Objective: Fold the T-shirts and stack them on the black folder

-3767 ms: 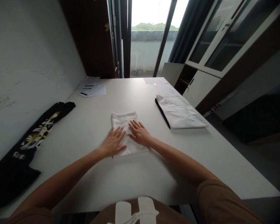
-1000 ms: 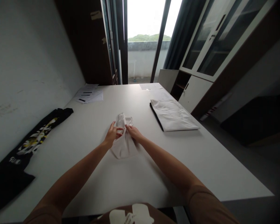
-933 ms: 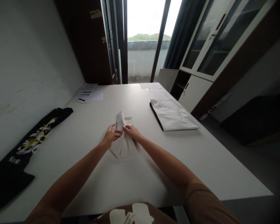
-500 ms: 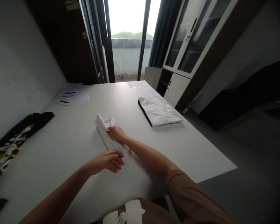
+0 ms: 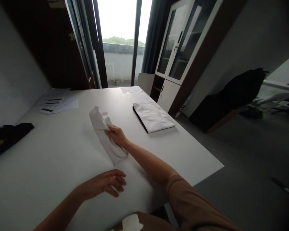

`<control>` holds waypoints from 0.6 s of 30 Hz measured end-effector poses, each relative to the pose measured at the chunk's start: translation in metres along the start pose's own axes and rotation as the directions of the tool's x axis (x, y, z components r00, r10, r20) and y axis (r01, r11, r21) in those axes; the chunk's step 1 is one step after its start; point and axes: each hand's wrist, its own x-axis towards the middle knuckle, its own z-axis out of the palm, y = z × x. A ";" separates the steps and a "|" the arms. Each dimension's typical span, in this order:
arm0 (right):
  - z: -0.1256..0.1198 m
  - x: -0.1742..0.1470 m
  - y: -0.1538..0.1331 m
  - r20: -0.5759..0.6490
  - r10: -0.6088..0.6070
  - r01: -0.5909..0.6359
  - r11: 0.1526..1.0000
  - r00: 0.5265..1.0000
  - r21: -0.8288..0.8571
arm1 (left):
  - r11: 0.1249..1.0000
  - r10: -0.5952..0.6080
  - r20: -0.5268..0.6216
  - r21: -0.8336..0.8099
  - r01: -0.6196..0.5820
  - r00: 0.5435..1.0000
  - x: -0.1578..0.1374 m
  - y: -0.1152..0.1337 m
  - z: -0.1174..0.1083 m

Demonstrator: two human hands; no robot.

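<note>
In the head view, a folded white cloth garment (image 5: 103,138) is held a little over the middle of the white table (image 5: 69,179). My right hand (image 5: 117,135) grips its right side, thumb on top and the fingers partly hidden by the fabric. The cloth's far end sticks up and its near end hangs toward me. Just below that near end is my left hand (image 5: 104,184), apart from the cloth, its fingers spread loosely and holding nothing. Off to the right lies a neatly folded white garment (image 5: 154,117) with a black edge along its left side.
A black garment with a yellow and white print (image 5: 11,136) lies at the left. Papers (image 5: 56,102) rest at the back left corner. Beyond the table's right edge stand a white cabinet (image 5: 168,93) with a lower door ajar and a dark covered object (image 5: 226,99).
My right hand has lifted and turned the white cloth, so more of it shows. My left hand has drawn back toward me, away from it. The head view has swung right.
</note>
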 end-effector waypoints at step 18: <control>-0.339 0.035 -0.019 -0.327 -0.277 -0.126 0.559 0.904 -0.819 | 0.996 -0.006 -0.036 -0.085 0.003 0.999 0.006 -0.005 -0.006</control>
